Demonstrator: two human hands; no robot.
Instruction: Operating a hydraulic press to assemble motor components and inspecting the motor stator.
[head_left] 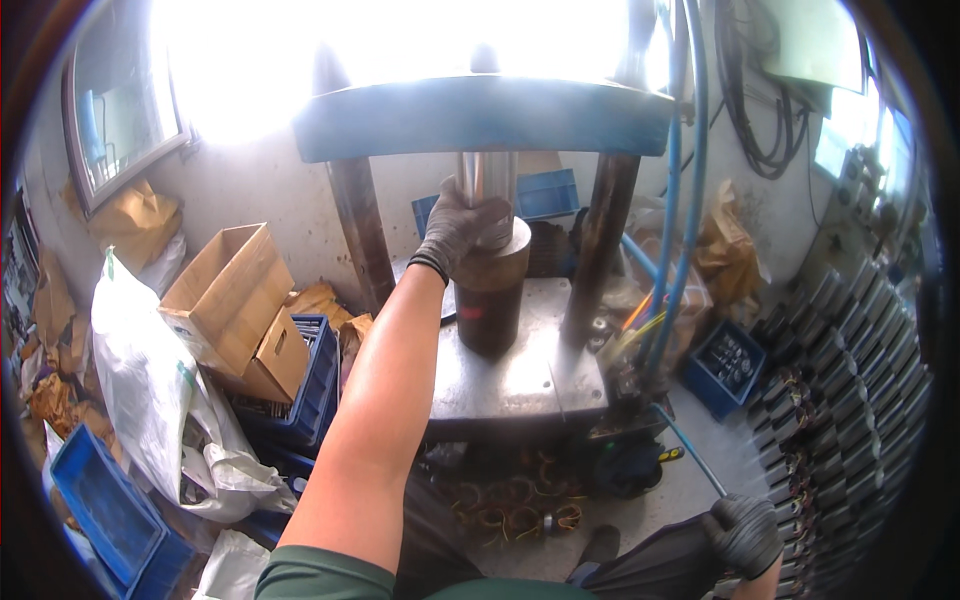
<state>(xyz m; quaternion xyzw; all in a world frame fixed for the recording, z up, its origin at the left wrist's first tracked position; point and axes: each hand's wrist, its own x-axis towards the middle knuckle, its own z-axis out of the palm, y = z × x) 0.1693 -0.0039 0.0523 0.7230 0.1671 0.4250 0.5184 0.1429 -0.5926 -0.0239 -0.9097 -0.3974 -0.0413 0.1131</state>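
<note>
My left hand [462, 226], in a grey glove, reaches forward into a hydraulic press. Its fingers curl round the shiny steel cylinder [489, 172] under the blue crossbeam [480, 125]. Part of that cylinder is hidden behind the glove. Just below stands a thick dark metal sleeve [490, 310] with a bright round top, upright on the steel press bed [560, 375]. At the lower right, my right hand [747, 533], also gloved, is closed round the end of a blue lever [690, 445] that slants up toward the press.
Two dark columns flank the cylinder, left [360, 230] and right [603, 240]. Blue hoses [692, 200] hang on the right. Stacked metal tubes [850, 400] and a blue parts bin [725, 368] stand there too. Cardboard boxes [235, 300], a white sack [140, 370] and a blue crate [110, 510] crowd the left.
</note>
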